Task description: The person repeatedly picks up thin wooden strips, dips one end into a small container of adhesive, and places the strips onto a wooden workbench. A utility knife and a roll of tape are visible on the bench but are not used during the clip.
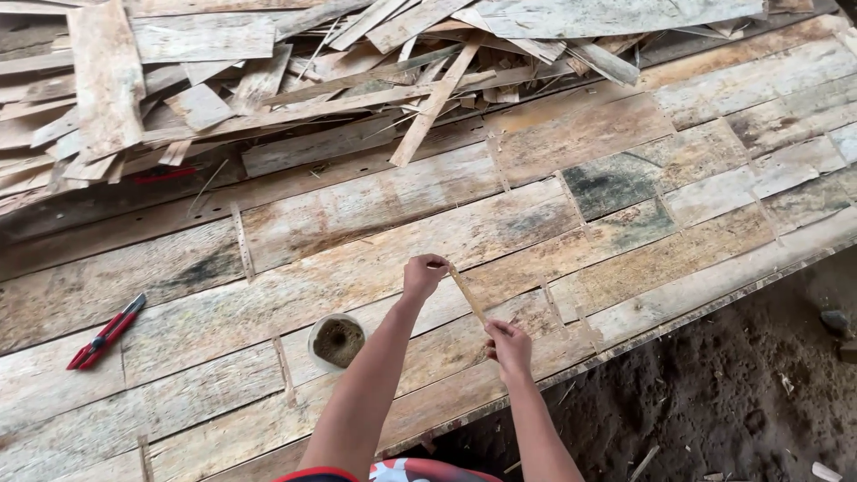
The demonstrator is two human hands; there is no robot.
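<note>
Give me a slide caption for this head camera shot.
Two hands stretch a tape strip over patched veneer sheets, beside a roll.

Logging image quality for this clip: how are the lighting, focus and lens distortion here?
Head view: soft, even daylight with no glare or hard shadows; both hands, left and right, and the thin strip they hold look sharp; board lines on the veneer sheet bow slightly toward the edges, showing wide-angle distortion; the dirt ground is darker.

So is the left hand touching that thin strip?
Touching. The head view shows the left hand pinching the far end of the thin strip, while the right hand pinches its near end.
</note>
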